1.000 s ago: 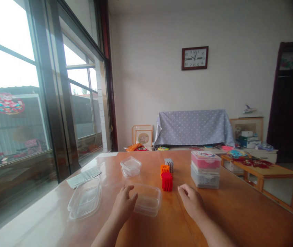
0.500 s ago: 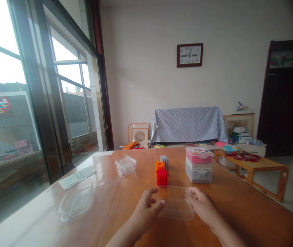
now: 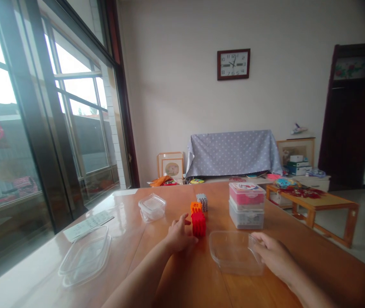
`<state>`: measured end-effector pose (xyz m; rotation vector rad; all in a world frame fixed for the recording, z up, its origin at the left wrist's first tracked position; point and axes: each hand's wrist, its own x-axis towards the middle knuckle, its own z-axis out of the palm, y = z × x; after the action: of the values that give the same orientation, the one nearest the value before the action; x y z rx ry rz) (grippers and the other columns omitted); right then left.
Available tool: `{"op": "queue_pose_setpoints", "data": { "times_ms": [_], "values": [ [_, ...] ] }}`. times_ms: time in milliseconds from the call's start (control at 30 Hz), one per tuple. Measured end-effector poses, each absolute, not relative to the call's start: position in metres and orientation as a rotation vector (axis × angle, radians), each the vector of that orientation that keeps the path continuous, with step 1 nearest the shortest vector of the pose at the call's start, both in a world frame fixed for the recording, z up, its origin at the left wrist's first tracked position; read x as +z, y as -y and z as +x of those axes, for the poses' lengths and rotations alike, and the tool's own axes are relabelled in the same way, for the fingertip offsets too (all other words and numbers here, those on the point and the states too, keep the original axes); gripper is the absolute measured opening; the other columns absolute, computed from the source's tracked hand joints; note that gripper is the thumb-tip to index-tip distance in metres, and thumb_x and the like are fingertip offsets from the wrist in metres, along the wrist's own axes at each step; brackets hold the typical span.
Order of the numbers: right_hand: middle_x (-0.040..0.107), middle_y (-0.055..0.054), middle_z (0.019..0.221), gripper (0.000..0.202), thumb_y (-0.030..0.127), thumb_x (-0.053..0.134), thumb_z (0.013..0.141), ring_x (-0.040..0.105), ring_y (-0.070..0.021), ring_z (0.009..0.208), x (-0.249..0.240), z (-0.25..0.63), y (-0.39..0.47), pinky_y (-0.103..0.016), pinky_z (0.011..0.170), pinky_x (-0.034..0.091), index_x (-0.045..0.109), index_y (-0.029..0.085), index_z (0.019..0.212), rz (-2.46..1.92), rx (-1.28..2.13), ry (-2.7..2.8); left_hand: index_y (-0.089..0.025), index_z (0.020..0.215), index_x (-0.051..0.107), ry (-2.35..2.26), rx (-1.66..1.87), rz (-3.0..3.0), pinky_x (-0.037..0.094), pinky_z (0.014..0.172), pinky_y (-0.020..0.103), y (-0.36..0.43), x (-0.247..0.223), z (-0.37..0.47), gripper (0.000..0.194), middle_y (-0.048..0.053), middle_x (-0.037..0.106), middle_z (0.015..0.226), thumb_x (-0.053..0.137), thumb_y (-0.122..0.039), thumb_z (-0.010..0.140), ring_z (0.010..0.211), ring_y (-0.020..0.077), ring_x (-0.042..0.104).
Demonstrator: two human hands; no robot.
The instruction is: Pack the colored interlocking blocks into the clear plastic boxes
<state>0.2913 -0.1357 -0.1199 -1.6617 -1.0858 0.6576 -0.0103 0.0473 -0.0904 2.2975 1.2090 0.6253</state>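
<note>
My right hand [image 3: 270, 252] grips the right rim of a clear plastic container [image 3: 233, 256], which is in front of me on the table. To its left, my left hand [image 3: 180, 235] reaches out with fingers apart beside a stack of red blocks [image 3: 198, 224]. Whether its fingertips touch the red pieces I cannot tell. Right behind the red blocks are orange blocks [image 3: 196, 207], and grey blocks [image 3: 203, 201] stand behind those.
Two stacked lidded boxes [image 3: 246, 206] stand on the right of the wooden table [image 3: 131, 256]. On the left are small clear containers [image 3: 152, 208], large clear lids [image 3: 86, 256] and a paper sheet [image 3: 87, 226]. A low bench [image 3: 330, 208] stands beyond the table's right side.
My left hand has moved forward and left to the red blocks. My right hand has shifted right with the clear container. The view has turned slightly right.
</note>
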Motion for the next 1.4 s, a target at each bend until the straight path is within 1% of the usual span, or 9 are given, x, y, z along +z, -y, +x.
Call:
{"op": "queue_pose_setpoints", "data": {
  "times_ms": [100, 267, 433, 567, 700, 867, 1033, 1267, 1400],
  "values": [
    [0.076, -0.005, 0.081, 0.045, 0.042, 0.058, 0.081, 0.069, -0.0214, 0.071, -0.124, 0.296, 0.135, -0.028, 0.06, 0.047, 0.067, 0.018, 0.118, -1.657, 0.628, 1.084, -0.027, 0.15, 0.034, -1.241, 0.562, 2.296, 0.034, 0.109, 0.043, -0.05, -0.089, -0.003, 0.101, 0.005, 0.063, 0.135, 0.082, -0.039, 0.062, 0.131, 0.0334, 0.046],
    [0.075, -0.005, 0.082, 0.047, 0.044, 0.06, 0.078, 0.066, -0.02, 0.069, -0.122, 0.3, 0.133, -0.027, 0.058, 0.045, 0.068, 0.018, 0.117, -1.67, 0.662, 1.091, -0.028, 0.142, 0.042, -1.229, 0.487, 2.293, 0.034, 0.108, 0.045, -0.055, -0.088, 0.002, 0.091, 0.003, 0.065, 0.132, 0.081, -0.038, 0.061, 0.127, 0.0327, 0.048],
    [0.074, -0.004, 0.078, 0.044, 0.041, 0.057, 0.081, 0.064, -0.0179, 0.064, -0.121, 0.297, 0.133, -0.026, 0.057, 0.043, 0.069, 0.019, 0.118, -1.625, 0.606, 1.094, -0.028, 0.137, 0.047, -1.235, 0.466, 2.291, 0.037, 0.105, 0.042, -0.059, -0.087, 0.004, 0.083, 0.003, 0.065, 0.129, 0.081, -0.036, 0.061, 0.125, 0.0312, 0.052],
    [0.074, -0.004, 0.078, 0.046, 0.041, 0.059, 0.078, 0.063, -0.0183, 0.063, -0.123, 0.298, 0.13, -0.026, 0.055, 0.042, 0.069, 0.02, 0.118, -1.637, 0.631, 1.079, -0.028, 0.135, 0.049, -1.242, 0.448, 2.305, 0.041, 0.101, 0.04, -0.064, -0.088, 0.005, 0.082, 0.004, 0.065, 0.126, 0.083, -0.037, 0.06, 0.121, 0.0307, 0.055],
    [0.074, -0.003, 0.077, 0.046, 0.041, 0.057, 0.079, 0.063, -0.0181, 0.063, -0.125, 0.302, 0.126, -0.026, 0.056, 0.042, 0.069, 0.02, 0.118, -1.652, 0.667, 1.096, -0.025, 0.13, 0.052, -1.267, 0.446, 2.308, 0.045, 0.095, 0.039, -0.068, -0.09, 0.007, 0.079, 0.006, 0.064, 0.12, 0.084, -0.04, 0.059, 0.114, 0.0311, 0.058],
    [0.074, -0.003, 0.078, 0.048, 0.04, 0.055, 0.079, 0.065, -0.0189, 0.066, -0.125, 0.308, 0.124, -0.026, 0.058, 0.043, 0.068, 0.02, 0.12, -1.685, 0.675, 1.129, -0.025, 0.123, 0.056, -1.235, 0.457, 2.328, 0.043, 0.096, 0.04, -0.07, -0.091, 0.009, 0.069, 0.005, 0.066, 0.115, 0.083, -0.039, 0.061, 0.112, 0.0302, 0.058],
    [0.074, -0.004, 0.079, 0.051, 0.041, 0.057, 0.078, 0.065, -0.019, 0.065, -0.124, 0.308, 0.124, -0.027, 0.059, 0.044, 0.067, 0.02, 0.123, -1.712, 0.626, 1.092, -0.029, 0.129, 0.053, -1.181, 0.49, 2.319, 0.04, 0.101, 0.042, -0.069, -0.092, 0.007, 0.072, 0.001, 0.068, 0.116, 0.082, -0.038, 0.063, 0.115, 0.0294, 0.056],
    [0.074, -0.005, 0.079, 0.053, 0.044, 0.059, 0.077, 0.066, -0.0206, 0.068, -0.123, 0.308, 0.121, -0.027, 0.059, 0.046, 0.068, 0.017, 0.122, -1.699, 0.648, 1.072, -0.028, 0.129, 0.052, -1.187, 0.466, 2.297, 0.036, 0.106, 0.046, -0.07, -0.094, 0.006, 0.074, 0.005, 0.064, 0.126, 0.082, -0.04, 0.063, 0.121, 0.0322, 0.054],
    [0.075, -0.004, 0.081, 0.052, 0.042, 0.06, 0.077, 0.067, -0.02, 0.07, -0.122, 0.305, 0.121, -0.026, 0.058, 0.045, 0.067, 0.019, 0.122, -1.695, 0.666, 1.06, -0.026, 0.128, 0.051, -1.176, 0.454, 2.316, 0.033, 0.107, 0.048, -0.073, -0.097, 0.007, 0.079, 0.007, 0.064, 0.127, 0.085, -0.043, 0.06, 0.125, 0.0344, 0.052]
  ]
}}
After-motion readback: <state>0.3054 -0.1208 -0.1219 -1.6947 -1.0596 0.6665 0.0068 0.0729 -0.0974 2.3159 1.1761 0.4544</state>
